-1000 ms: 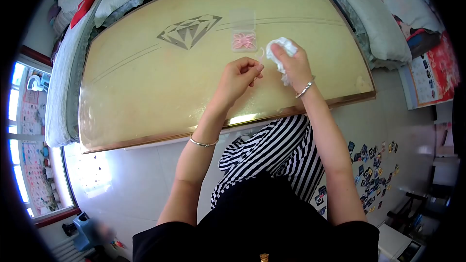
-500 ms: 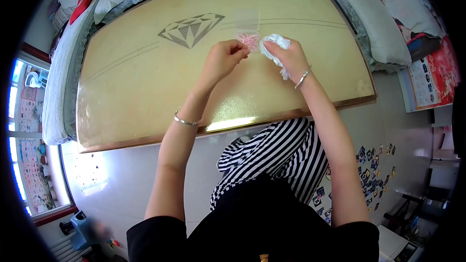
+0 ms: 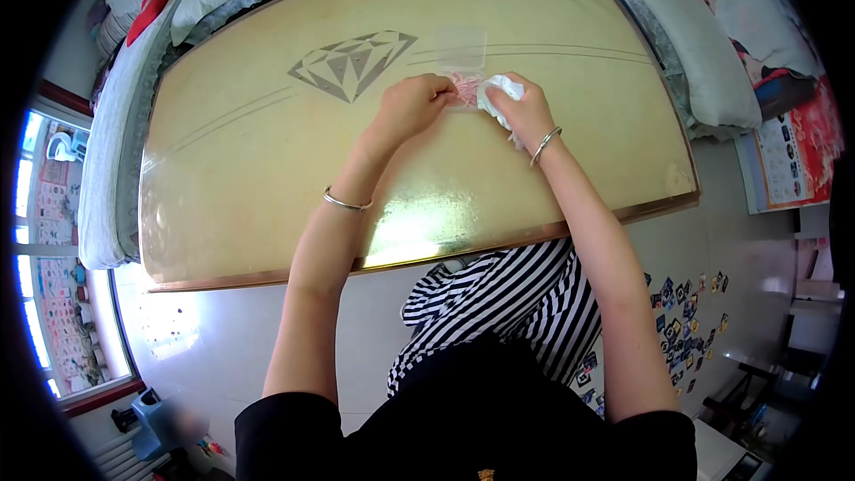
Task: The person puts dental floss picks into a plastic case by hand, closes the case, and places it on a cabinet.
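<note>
A small clear plastic box with its lid [image 3: 461, 47] tipped back lies on the table. Inside the box are thin pink pieces [image 3: 467, 89], too small to name. My left hand [image 3: 411, 107] is closed in a pinch at the box's left side; whatever is between the fingertips is hidden. In my right hand [image 3: 529, 114] is a crumpled white tissue or cloth [image 3: 500, 92], gripped between thumb and fingers. This wad is against or right beside the box's right side, and a loose end of it hangs below the palm.
The glossy cream table [image 3: 240, 187] has a dark diamond pattern [image 3: 353, 64] and a metal-trimmed front edge. Sofas [image 3: 120, 160] border its back and sides. Small cards or pictures [image 3: 681, 325] lie scattered on the floor at right. A blue stool [image 3: 153, 423] stands lower left.
My right hand has moved slightly left and down with the white wad, closer to the box. The left hand stays pinched by the box. The whole view has shifted a little.
</note>
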Demonstrator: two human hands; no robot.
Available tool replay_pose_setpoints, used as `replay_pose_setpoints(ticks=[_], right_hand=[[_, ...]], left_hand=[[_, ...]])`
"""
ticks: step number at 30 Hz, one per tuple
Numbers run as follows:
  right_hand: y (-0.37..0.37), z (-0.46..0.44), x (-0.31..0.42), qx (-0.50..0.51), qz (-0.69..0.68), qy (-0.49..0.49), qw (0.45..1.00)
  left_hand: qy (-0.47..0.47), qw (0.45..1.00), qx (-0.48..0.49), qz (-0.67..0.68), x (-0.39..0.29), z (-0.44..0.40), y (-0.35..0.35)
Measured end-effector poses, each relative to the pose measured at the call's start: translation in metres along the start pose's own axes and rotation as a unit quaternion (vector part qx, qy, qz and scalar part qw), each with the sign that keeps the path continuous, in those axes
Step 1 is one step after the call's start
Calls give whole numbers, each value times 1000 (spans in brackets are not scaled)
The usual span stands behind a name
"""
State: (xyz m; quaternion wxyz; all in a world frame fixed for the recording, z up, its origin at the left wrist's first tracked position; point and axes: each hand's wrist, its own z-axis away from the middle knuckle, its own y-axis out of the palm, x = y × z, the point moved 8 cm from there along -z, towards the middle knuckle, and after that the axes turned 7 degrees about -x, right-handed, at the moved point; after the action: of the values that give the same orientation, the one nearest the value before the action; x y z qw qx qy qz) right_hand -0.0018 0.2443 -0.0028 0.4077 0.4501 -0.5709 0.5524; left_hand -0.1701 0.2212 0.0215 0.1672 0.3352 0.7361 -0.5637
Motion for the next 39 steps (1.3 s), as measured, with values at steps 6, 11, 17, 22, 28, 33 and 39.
replay_pose_setpoints(ticks=[6,11,17,22,28,33,39], right_hand=[[3,16,10,7,133,-97,986],[5,21,9,7,161,-123,979],[3,24,9,-10,179,-135,974],[1,25,9,-24,210,-145,967],[3,28,13,-20,196,-148,969],[6,29,16,-7,258,-162,952],[11,29,15,11,272,-171,947]], left_hand=[[43,998,-14,-52,-1,4,6],[11,998,-36,54,9,4,8],[-53,976,-71,197,33,2,-4],[-45,990,-26,131,31,5,-9],[-62,992,-2,109,30,6,-7],[-21,992,-37,118,26,5,-10],[25,988,-103,111,15,7,-9]])
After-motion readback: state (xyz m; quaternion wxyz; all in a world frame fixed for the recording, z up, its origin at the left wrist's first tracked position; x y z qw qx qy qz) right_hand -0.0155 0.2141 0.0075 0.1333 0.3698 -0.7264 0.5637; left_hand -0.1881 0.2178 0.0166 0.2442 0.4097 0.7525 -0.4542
